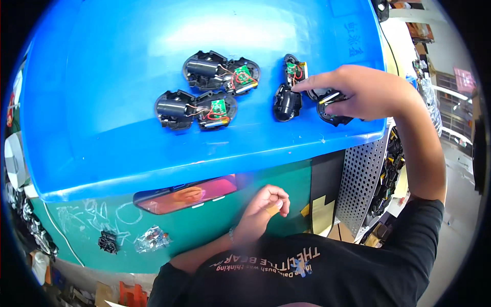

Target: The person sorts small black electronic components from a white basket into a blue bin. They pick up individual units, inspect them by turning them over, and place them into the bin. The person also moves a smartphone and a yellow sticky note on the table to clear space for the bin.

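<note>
My right hand reaches over the right part of a blue plastic tray, index finger and thumb spread apart. Its index fingertip is at an opened black device with a dark cylinder, a green circuit board and red wires. Under the palm and thumb lies another opened black housing, partly covered by the hand. Two similar opened devices, an upper one and a lower one, lie left of them. My left hand is curled above the green mat, a tan strip on its thumb and no object visible in it.
Below the tray, a phone with a reflecting screen lies on the green mat. A small black part and a clear plastic bag are nearby. At the right stands a perforated metal panel beside a stack of black parts.
</note>
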The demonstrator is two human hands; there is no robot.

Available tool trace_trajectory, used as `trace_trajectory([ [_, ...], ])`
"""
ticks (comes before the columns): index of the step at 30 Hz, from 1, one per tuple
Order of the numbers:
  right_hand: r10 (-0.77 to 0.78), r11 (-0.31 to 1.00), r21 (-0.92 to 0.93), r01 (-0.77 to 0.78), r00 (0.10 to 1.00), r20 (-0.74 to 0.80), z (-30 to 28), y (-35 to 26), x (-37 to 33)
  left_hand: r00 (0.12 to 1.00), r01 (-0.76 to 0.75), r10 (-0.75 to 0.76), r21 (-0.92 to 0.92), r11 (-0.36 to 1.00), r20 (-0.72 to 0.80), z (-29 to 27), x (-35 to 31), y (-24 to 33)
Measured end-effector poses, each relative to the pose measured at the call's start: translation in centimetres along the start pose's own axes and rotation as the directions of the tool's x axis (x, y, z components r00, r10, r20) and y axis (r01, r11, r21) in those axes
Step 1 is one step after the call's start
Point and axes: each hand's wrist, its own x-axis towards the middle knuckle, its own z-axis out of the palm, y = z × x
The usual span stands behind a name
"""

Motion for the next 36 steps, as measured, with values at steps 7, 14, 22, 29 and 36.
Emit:
trace_trajectory([
  [7, -0.495, 0.869, -0.148, 0.473, 0.839, -0.225, 1.3, -0.3, 3.3, 1.000, 0.004, -0.003, -0.186, 0.982, 0.006, -0.3, 0.3, -0.3],
  [14, -0.402, 0.886, -0.327, 0.329, 0.897, -0.185, 0.4, -3.8, 3.0, 0.999, 0.030, -0.035, -0.220, 0.975, -0.018, -0.1, 0.4, 0.1],
  [22, -0.533, 0.789, -0.454, 0.413, 0.829, -0.172, 2.1, -9.9, 3.9, 0.999, 0.035, -0.037, -0.312, 0.950, -0.003, -0.2, 0.2, 0.2],
  [29, -0.689, 0.673, -0.153, 0.723, 0.539, -0.484, 0.4, -9.5, 6.6, 0.999, 0.034, -0.026, -0.386, 0.922, 0.027, -0.2, 0.2, 0.0],
  [36, -0.642, 0.760, -0.303, 0.576, 0.592, -0.486, 2.2, -12.6, 9.8, 0.998, -0.055, 0.060, -0.142, 0.988, 0.033, -0.1, 0.8, -0.5],
])
